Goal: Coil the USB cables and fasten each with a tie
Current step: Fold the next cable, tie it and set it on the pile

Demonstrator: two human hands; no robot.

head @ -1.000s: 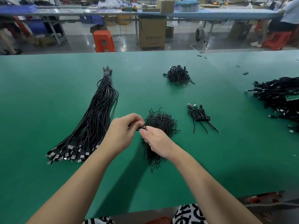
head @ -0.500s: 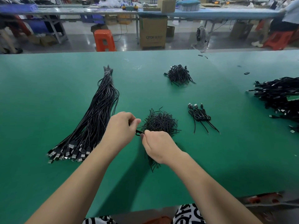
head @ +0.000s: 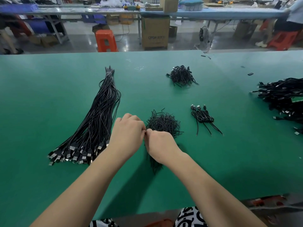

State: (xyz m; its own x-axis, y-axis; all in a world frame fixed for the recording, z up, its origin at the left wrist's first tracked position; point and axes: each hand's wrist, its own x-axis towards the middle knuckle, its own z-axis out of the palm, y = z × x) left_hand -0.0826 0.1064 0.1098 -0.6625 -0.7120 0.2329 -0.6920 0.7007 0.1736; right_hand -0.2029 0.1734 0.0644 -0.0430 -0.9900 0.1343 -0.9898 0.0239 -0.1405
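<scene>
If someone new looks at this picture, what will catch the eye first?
Probably the two hands, left hand and right hand, meeting fingertip to fingertip at the centre of the green table. Left of them lies a long bundle of straight USB cables; just behind them, a tangled heap of ties.

Left hand (head: 127, 136), right hand (head: 159, 145): fingers curled, touching.

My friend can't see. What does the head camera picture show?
Two hands, the left hand and right hand, meet fingertip to fingertip at a pile of black ties on a green table. Straight USB cables lie left; coiled cables lie right.
</scene>
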